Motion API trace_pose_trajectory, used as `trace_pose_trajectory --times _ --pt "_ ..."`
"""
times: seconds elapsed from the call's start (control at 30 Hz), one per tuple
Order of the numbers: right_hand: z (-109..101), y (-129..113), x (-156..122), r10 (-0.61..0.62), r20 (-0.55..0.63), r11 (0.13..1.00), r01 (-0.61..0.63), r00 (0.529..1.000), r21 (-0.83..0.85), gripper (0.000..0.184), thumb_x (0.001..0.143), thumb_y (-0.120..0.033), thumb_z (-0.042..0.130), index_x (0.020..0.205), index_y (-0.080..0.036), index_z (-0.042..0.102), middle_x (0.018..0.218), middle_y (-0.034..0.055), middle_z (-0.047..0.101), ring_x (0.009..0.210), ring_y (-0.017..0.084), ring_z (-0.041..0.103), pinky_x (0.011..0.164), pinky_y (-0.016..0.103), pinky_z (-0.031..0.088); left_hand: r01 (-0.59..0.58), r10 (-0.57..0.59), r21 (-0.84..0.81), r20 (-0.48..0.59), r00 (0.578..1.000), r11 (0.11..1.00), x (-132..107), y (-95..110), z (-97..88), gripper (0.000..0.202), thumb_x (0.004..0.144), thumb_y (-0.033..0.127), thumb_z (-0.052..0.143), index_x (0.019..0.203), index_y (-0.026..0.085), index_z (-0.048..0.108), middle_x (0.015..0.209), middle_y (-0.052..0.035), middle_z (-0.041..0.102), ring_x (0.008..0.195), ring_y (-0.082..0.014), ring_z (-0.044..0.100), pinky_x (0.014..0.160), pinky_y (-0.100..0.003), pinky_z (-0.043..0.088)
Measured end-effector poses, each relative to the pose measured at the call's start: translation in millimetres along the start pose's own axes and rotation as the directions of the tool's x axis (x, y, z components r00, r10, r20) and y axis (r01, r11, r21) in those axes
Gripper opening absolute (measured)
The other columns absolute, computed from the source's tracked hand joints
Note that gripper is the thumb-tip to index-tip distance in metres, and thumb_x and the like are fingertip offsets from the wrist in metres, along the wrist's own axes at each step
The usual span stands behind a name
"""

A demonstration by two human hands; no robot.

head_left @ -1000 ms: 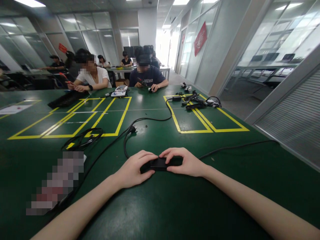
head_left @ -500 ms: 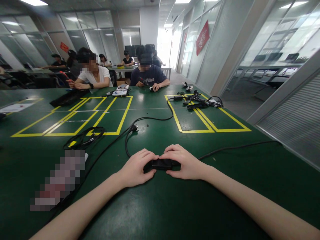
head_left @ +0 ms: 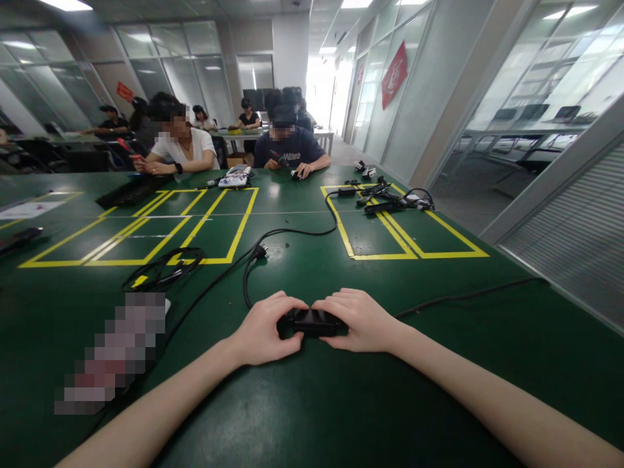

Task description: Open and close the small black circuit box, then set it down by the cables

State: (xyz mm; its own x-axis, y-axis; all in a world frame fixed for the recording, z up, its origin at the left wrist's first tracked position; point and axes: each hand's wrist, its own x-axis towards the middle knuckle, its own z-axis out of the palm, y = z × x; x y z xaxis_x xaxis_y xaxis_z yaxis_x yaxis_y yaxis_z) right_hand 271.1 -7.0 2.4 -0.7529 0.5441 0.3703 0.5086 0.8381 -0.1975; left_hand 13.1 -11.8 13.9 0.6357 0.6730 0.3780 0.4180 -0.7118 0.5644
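Note:
A black power adapter [head_left: 318, 323] lies between my two hands, low over the near middle of the green table. My left hand [head_left: 263, 330] is curled round its left end, thumb and fingers pinching; the join with the cord there is mostly hidden. On the other end, my right hand [head_left: 365, 322] grips the adapter between thumb and fingers. A black power cord [head_left: 245, 279] runs from behind my left hand up to a plug [head_left: 261, 251] resting on the table. Another thin cable [head_left: 453, 297] leads away rightward from behind my right hand.
A coiled black cable [head_left: 166, 276] and a blurred-out flat item [head_left: 112, 357] lie on the left. Yellow tape [head_left: 385, 257] marks rectangles on the green table [head_left: 292, 403]. Tangled adapters and cables [head_left: 385, 198] sit back right. Two people work across the table.
My hands have shifted slightly with the adapter, and more of its top shows between them. At the far left edge, more of a dark object has come into view.

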Motion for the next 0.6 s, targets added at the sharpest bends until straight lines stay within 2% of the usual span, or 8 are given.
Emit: trace_pose_trajectory --times 0.17,0.37,0.6 --pt "-0.9 -3.4 2.2 0.025 0.111 0.999 -0.02 0.994 -0.045 0.041 0.088 -0.029 0.07 0.125 -0.015 0.06 0.098 0.0101 0.075 0.085 0.024 0.07 0.076 0.035 0.048 -0.021 0.013 0.135 0.059 0.998 0.991 2.7 2.8 3.0 0.036 0.076 0.017 0.07 0.111 0.02 0.063 0.1 -0.0055 0.073 0.088 -0.0237 0.067 0.082 -0.036 0.054" --pt "-7.6 -7.0 4.8 -0.012 0.188 0.999 0.021 0.982 -0.046 0.037 0.093 -0.025 0.067 0.126 -0.013 0.058 0.103 0.0121 0.073 0.086 0.025 0.069 0.077 0.037 0.05 -0.05 -0.001 0.326 0.154 0.988 0.944 2.8 2.9 6.8 0.025 0.088 0.024 0.071 0.111 0.018 0.063 0.101 -0.0082 0.074 0.09 -0.0265 0.068 0.08 -0.038 0.053" --pt "-11.7 -9.8 5.0 -0.025 0.222 0.995 0.046 0.975 -0.088 0.03 0.105 -0.034 0.055 0.127 -0.015 0.058 0.096 0.0089 0.07 0.076 0.022 0.065 0.068 0.034 0.045 -0.118 0.058 0.333 0.183 0.981 0.936 2.8 4.4 4.8 0.015 0.099 0.032 0.06 0.103 0.018 0.063 0.093 -0.0072 0.073 0.084 -0.0244 0.068 0.076 -0.035 0.049"
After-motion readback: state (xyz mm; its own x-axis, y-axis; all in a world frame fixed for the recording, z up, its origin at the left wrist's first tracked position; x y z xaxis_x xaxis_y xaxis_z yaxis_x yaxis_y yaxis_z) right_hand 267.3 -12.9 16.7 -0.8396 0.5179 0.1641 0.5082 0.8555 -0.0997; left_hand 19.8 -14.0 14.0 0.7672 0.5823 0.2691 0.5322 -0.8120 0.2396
